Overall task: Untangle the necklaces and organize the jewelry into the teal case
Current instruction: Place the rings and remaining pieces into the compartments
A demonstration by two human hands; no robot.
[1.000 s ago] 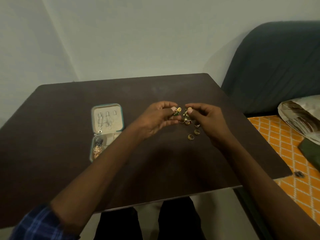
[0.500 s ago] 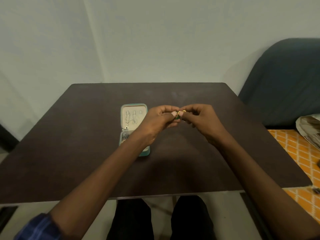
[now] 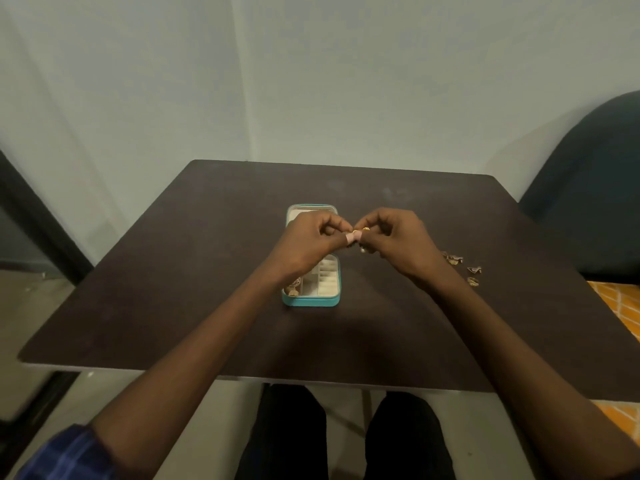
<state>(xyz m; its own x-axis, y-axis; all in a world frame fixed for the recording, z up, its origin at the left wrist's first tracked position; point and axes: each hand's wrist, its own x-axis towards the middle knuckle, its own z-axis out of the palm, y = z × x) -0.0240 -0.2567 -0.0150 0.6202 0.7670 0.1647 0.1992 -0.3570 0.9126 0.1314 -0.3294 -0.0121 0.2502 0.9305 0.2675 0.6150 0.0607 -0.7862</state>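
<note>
The open teal case [image 3: 311,300] lies mid-table with pale compartments, its lid [image 3: 311,207] toward the wall. Gold jewelry sits in its near-left compartment [image 3: 292,287]. Raised above the case, my left hand [image 3: 308,242] and my right hand [image 3: 394,242] meet fingertip to fingertip and pinch a small gold jewelry piece [image 3: 362,232] between them. Part of that piece hangs below the right fingers. The left hand hides much of the case's middle. Several loose gold pieces [image 3: 462,266] lie on the table right of my right wrist.
The dark brown table [image 3: 173,271] stands against a pale wall. A dark teal upholstered seat [image 3: 595,188] stands at the right, with an orange patterned fabric [image 3: 620,306] beside the table's right edge. My legs show below the near edge.
My view has swung left, putting the case under my hands and the loose pieces out to the right. Both hands have closed in on the small gold piece and keep pinching it.
</note>
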